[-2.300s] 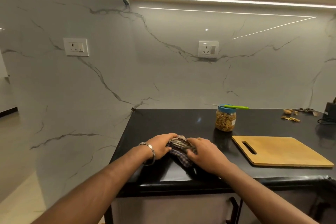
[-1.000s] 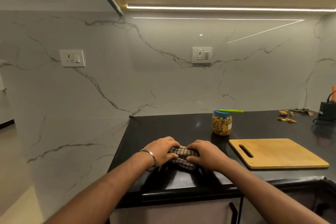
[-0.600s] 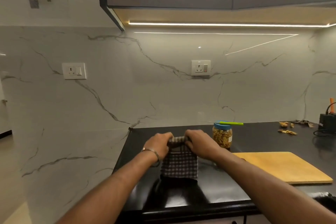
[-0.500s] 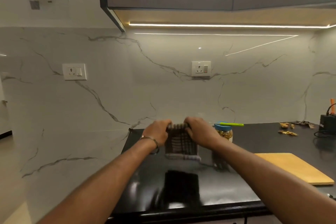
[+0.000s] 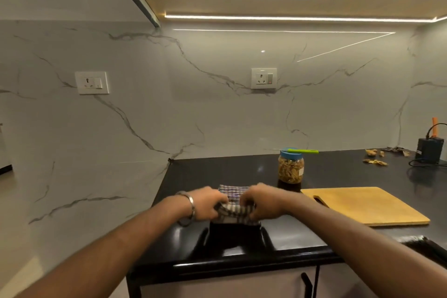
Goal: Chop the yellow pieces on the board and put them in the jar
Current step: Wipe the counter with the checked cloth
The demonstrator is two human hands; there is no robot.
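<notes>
Gripping a checked cloth (image 5: 234, 208) at its near edge, the left hand (image 5: 205, 203) is seen w/ fingers curled into the fabric, a metal bangle (image 5: 191, 203) on its wrist. The cloth's other end is pinched by the right hand (image 5: 262, 201); the far part lies flat on the black counter (image 5: 217, 169). Just right, the wooden board (image 5: 367, 205) is seen bare. Behind its left corner the jar (image 5: 291, 169) stands closed w/ a blue lid (image 5: 289, 153), yellow pieces (image 5: 290, 172) inside, a green-handled knife (image 5: 302, 151) laid on top. Loose scraps (image 5: 375, 162) & a black box (image 5: 430, 150) sit far right.
</notes>
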